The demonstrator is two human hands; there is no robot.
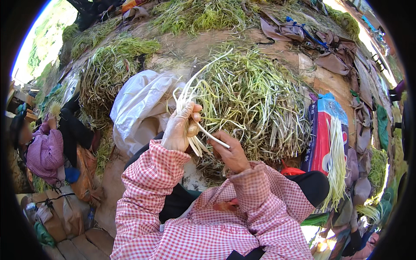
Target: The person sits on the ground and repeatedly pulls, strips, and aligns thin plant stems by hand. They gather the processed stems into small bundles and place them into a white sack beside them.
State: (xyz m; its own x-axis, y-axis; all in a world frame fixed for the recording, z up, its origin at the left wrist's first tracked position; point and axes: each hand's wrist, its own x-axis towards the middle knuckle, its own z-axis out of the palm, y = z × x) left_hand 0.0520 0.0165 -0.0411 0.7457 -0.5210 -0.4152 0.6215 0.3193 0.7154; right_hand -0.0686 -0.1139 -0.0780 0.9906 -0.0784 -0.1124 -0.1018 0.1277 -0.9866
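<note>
My left hand (182,128), in what looks like a thin translucent glove, grips a small bunch of white, chive-like stalks (187,91). Their pale tips fan out above the fist and their cut-looking ends show below it. One thicker white stalk (209,134) slants down from the left fist to my right hand (230,151), whose fingers are closed about its lower end; the fingertips are partly hidden. Just beyond both hands lies a large heap of green and whitish stalks (256,100), with browned bases towards me.
A white plastic sack (139,100) slumps left of the heap. On the right, cleaned-looking pale stalks (336,162) lie across a red and blue printed bag (321,136). More green heaps (120,55) stand farther off. A person in a checked top (45,154) sits at left.
</note>
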